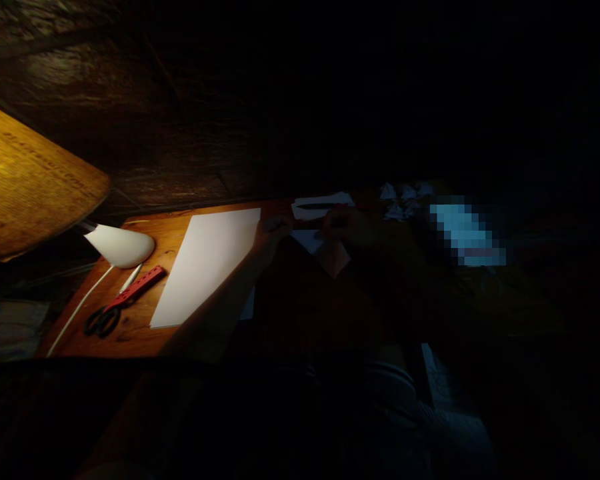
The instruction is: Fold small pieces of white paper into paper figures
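Both my hands are at a piece of folded paper over the middle of the wooden table. My left hand pinches its left edge, close to a stack of white paper sheets. Curled at its upper right edge is my right hand, dim in the shadow. The folded paper has a point hanging down toward me. Just behind the hands lie more white paper and a dark, long blade-like thing. Shadow hides the finer folds.
A white lamp stands at the left of the wooden table, with black-handled scissors and a red perforated strip near it. Several small folded paper pieces sit at the back right, beside a blurred bright screen.
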Demonstrator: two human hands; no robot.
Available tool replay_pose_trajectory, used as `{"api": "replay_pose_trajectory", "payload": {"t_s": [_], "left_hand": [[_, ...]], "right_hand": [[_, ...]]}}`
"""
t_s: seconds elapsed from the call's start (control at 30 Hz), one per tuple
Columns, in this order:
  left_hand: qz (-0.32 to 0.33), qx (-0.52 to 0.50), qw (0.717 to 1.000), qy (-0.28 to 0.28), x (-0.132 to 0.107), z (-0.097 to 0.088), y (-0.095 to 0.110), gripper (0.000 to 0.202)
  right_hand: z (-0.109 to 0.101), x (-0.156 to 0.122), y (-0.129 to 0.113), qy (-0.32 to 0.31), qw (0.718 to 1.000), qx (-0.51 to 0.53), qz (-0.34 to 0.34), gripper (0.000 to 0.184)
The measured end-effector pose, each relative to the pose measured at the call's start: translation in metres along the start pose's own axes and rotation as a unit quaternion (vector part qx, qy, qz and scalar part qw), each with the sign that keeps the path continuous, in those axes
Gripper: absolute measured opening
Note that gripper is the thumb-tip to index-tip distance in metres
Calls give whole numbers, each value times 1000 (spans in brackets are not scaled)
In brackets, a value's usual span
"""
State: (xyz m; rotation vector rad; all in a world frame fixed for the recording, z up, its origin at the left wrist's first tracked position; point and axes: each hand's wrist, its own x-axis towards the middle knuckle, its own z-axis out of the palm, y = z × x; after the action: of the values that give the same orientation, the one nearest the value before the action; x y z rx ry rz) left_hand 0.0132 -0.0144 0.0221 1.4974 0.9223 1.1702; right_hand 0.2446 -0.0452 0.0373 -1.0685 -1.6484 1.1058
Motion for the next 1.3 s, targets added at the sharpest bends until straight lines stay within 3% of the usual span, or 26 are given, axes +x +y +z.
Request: {"api": "replay_pose_trajectory", "payload": {"t_s": [0.23,0.43,0.5,0.77,1.3], "left_hand": [[-23,-59,998,26,0,0,3,6],[16,45,995,-92,-3,-1,7,15],[32,53,993,-104,-3,-1,6,16],[33,82,992,-94,-1,-2,-2,18],[23,101,989,-109,0,-3,1,19]], "right_hand": [[-8,0,0,9,1000,15,-8,27],[4,-2,-5,-31,999,-6,-4,38],[5,-2,-6,-36,999,-11,-7,42],[1,0,-4,-48,999,-11,-8,46],[-8,1,2,-49,998,25,0,38]]}}
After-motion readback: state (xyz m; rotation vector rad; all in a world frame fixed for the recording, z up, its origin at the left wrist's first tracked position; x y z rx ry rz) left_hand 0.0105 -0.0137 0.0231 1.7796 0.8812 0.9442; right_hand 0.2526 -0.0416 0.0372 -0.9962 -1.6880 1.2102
